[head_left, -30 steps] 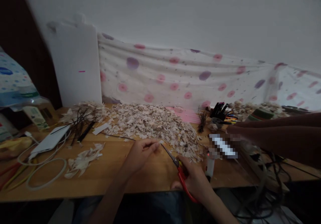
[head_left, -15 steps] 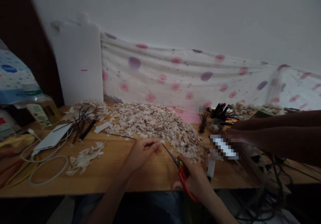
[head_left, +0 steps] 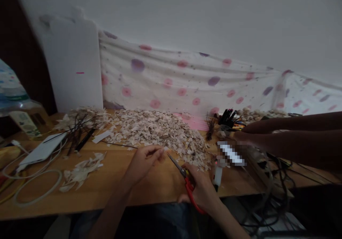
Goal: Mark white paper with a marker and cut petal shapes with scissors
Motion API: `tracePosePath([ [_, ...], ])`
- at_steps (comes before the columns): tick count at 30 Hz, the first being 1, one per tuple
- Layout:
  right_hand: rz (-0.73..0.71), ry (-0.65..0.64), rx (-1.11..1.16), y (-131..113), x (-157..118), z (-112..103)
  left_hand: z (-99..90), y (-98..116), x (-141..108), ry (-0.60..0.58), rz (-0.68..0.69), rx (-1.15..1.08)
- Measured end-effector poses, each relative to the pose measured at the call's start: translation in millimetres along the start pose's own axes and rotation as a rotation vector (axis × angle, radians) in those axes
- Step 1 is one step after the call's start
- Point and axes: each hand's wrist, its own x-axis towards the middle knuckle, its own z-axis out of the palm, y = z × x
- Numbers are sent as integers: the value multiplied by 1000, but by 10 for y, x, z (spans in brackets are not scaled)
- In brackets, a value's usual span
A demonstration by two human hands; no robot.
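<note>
My left hand (head_left: 145,162) is closed in a pinch, with a small whitish piece (head_left: 165,148) at its fingertips. Its thin dark stem (head_left: 117,144) seems to run leftward from behind the fingers. My right hand (head_left: 201,187) is wrapped round red-handled scissors (head_left: 190,191), whose blades look closed and point up-left, their tip just beside the left fingertips. Behind both hands spreads a large heap of pale, dry flakes (head_left: 157,128). A smaller bunch of pale strips (head_left: 84,171) lies on the wooden table (head_left: 112,189) to the left.
Left are a white power bank (head_left: 42,151) with a looped cable, dark twigs (head_left: 80,125) and a bottle (head_left: 29,114). At right are a white lighter-like stick (head_left: 217,176), black pens (head_left: 228,117), tangled dark cords (head_left: 280,174) and another person's forearms (head_left: 294,142).
The view has shifted so that most things sit a little further left. My left fingertips and the scissor tip remain close together; the scissors are still in my right hand.
</note>
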Motion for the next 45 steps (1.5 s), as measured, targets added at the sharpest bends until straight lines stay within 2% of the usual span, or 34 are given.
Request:
tracePosePath([
  [3,-7,28,50,24,-7,2,-1,-1,3,6,-11,-10],
  [7,14,156,269,-13,9,30,29,-6,1,21,-21,-28],
  [12,177,294,639,-129,38,65,196,-37,-31,-68,-24,-27],
  [16,292,298,794,-163,51,47,373,-84,-74,-144,-57,-38],
  [22,297,297,698,-118,41,53,526,-69,-120,-213,-56,-39],
  [28,291,321,632,-75,50,68,569,-63,-145,-255,-66,-82],
  [35,279,286,618,-72,57,54,600,-140,-137,-314,-93,-135],
  [39,272,262,661,-100,58,19,564,-151,-103,-248,-114,-138],
  [45,6,91,576,-82,33,-46,252,-47,-24,-51,-66,-143],
])
